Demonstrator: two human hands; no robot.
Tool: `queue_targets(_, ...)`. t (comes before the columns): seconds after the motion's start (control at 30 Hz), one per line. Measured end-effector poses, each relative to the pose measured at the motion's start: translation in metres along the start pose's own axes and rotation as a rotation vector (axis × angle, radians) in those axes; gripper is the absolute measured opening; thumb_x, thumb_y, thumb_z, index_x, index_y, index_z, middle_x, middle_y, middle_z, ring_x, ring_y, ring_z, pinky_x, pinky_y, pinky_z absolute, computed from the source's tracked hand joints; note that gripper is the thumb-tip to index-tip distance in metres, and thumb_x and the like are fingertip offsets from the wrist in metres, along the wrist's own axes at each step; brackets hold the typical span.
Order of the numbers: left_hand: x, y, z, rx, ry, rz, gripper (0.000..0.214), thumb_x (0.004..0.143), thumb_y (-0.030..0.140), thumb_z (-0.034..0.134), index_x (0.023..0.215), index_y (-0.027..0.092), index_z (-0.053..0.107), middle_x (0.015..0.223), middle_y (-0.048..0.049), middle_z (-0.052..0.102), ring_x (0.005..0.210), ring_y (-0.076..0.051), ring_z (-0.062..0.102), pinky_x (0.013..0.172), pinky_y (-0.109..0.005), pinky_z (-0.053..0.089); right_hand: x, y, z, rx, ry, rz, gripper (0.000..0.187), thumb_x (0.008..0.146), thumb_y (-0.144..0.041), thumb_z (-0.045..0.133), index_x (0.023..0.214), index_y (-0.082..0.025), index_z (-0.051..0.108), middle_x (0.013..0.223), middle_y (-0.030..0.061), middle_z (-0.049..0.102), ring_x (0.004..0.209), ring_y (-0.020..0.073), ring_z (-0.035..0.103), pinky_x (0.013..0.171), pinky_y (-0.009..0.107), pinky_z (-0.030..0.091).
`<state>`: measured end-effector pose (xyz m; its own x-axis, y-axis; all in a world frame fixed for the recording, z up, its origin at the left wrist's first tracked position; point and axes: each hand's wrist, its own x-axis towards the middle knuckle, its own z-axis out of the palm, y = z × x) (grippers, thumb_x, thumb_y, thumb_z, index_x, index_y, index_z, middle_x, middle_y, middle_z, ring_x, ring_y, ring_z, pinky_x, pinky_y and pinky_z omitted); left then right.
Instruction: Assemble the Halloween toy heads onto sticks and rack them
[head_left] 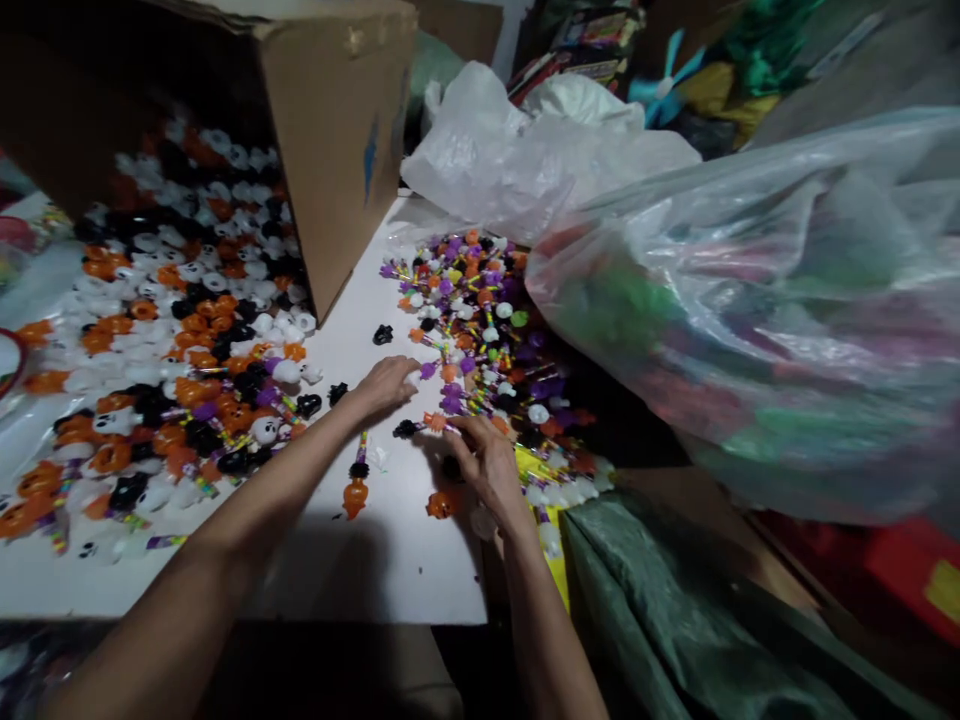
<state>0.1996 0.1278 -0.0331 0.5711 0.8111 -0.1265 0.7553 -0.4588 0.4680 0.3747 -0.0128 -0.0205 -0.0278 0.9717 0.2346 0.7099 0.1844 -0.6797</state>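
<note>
My left hand (382, 388) lies on the white table top (405, 560), fingers together and holding nothing visible, close to a small black skull topper (337, 393). My right hand (487, 462) reaches into the edge of a heap of striped sticks with Halloween toppers (480, 330). Its fingertips are on a stick with an orange topper (435, 422), but I cannot tell if they grip it. Between my hands lies a stick with an orange pumpkin end (355, 490). To the left spreads a large spill of white ghost, black and orange pieces (180, 340).
A tilted cardboard box (337, 130) opens toward the spill at the back left. A large translucent plastic bag (750, 310) of colourful items bulges at the right, with a white bag (525, 140) behind. Green tarpaulin (675, 600) lies below the table's right edge.
</note>
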Motion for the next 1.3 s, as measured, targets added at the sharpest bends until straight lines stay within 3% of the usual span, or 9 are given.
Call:
queue_targets(0.17, -0.076, 0.014, 0.004, -0.550, 0.027, 0.053, 0.042, 0.082, 0.028, 0.059, 0.122, 0.021, 0.063, 0.111, -0.0059, 0.066, 0.073, -0.014, 0.059, 0.068, -0.027, 0.049, -0.002, -0.019, -0.016, -0.145, -0.010, -0.171, 0.025, 0.098, -0.028, 0.047, 0.111, -0.019, 0.066, 0.101, 0.0092, 0.063, 0.092, 0.0210, 0.059, 0.081, 0.032, 0.046)
queue_targets(0.33, -0.126, 0.028, 0.006, -0.687, -0.031, 0.026, 0.040, 0.085, 0.027, 0.057, 0.125, 0.026, 0.061, 0.119, -0.0073, 0.063, 0.084, -0.015, 0.060, 0.073, -0.028, 0.049, -0.014, -0.025, -0.007, -0.311, -0.102, -0.294, 0.025, 0.096, -0.019, 0.048, 0.113, -0.022, 0.065, 0.099, 0.0087, 0.063, 0.089, 0.0216, 0.056, 0.078, 0.033, 0.043)
queue_targets(0.6, -0.150, 0.028, 0.009, -0.586, 0.007, -0.044, 0.051, 0.089, 0.043, 0.056, 0.136, 0.025, 0.052, 0.091, -0.0043, 0.067, 0.067, -0.015, 0.056, 0.059, -0.027, 0.045, -0.028, -0.044, -0.019, -0.299, -0.206, -0.367, 0.025, 0.097, -0.020, 0.045, 0.114, -0.022, 0.064, 0.098, 0.0087, 0.061, 0.089, 0.0216, 0.054, 0.078, 0.033, 0.043)
queue_targets(0.73, -0.164, 0.028, 0.014, -0.413, 0.112, 0.100, 0.050, 0.091, 0.040, 0.055, 0.137, 0.022, 0.048, 0.112, -0.0088, 0.068, 0.089, -0.020, 0.065, 0.077, -0.032, 0.053, -0.029, -0.050, -0.014, -0.116, -0.254, -0.346, 0.024, 0.099, -0.028, 0.044, 0.109, -0.020, 0.065, 0.095, 0.0087, 0.062, 0.088, 0.0199, 0.056, 0.079, 0.032, 0.045)
queue_targets(0.87, -0.184, 0.024, 0.023, -0.020, 0.271, 0.332, 0.047, 0.097, 0.031, 0.045, 0.141, 0.015, 0.041, 0.132, -0.0168, 0.058, 0.123, -0.027, 0.055, 0.102, -0.042, 0.045, -0.034, -0.051, 0.006, 0.222, -0.375, -0.170, 0.033, 0.097, -0.044, 0.046, 0.096, -0.018, 0.066, 0.084, 0.0045, 0.062, 0.076, 0.0160, 0.057, 0.070, 0.028, 0.044)
queue_targets(1.03, -0.202, 0.012, 0.027, 0.169, 0.205, 0.410, 0.051, 0.096, 0.023, 0.045, 0.145, 0.012, 0.034, 0.131, -0.0195, 0.058, 0.119, -0.028, 0.058, 0.100, -0.041, 0.047, -0.040, -0.055, 0.036, 0.522, -0.571, 0.112, 0.055, 0.092, -0.064, 0.040, 0.070, -0.017, 0.058, 0.058, -0.0034, 0.046, 0.056, 0.0115, 0.043, 0.055, 0.024, 0.034)
queue_targets(1.13, -0.206, 0.007, 0.021, 0.003, 0.211, 0.338, 0.058, 0.093, 0.028, 0.053, 0.144, 0.011, 0.034, 0.128, -0.0191, 0.060, 0.116, -0.027, 0.059, 0.097, -0.040, 0.049, -0.037, -0.064, 0.039, 0.547, -0.570, 0.090, 0.052, 0.091, -0.062, 0.042, 0.072, -0.017, 0.060, 0.061, -0.0028, 0.050, 0.059, 0.0118, 0.046, 0.057, 0.024, 0.036)
queue_targets(1.23, -0.209, 0.006, 0.016, -0.291, 0.299, 0.119, 0.054, 0.089, 0.032, 0.056, 0.140, 0.016, 0.042, 0.130, -0.0154, 0.060, 0.113, -0.025, 0.060, 0.092, -0.036, 0.052, -0.032, -0.068, 0.027, 0.471, -0.421, 0.002, 0.041, 0.093, -0.054, 0.048, 0.089, -0.018, 0.067, 0.079, 0.0018, 0.062, 0.074, 0.0149, 0.056, 0.067, 0.026, 0.042)
queue_targets(1.3, -0.209, 0.009, 0.017, -0.508, 0.314, -0.045, 0.046, 0.088, 0.032, 0.055, 0.131, 0.017, 0.051, 0.119, -0.0117, 0.065, 0.095, -0.020, 0.065, 0.077, -0.030, 0.054, -0.033, -0.067, 0.018, 0.370, -0.311, -0.058, 0.034, 0.094, -0.048, 0.051, 0.097, -0.019, 0.068, 0.088, 0.0044, 0.064, 0.081, 0.0166, 0.058, 0.073, 0.028, 0.044)
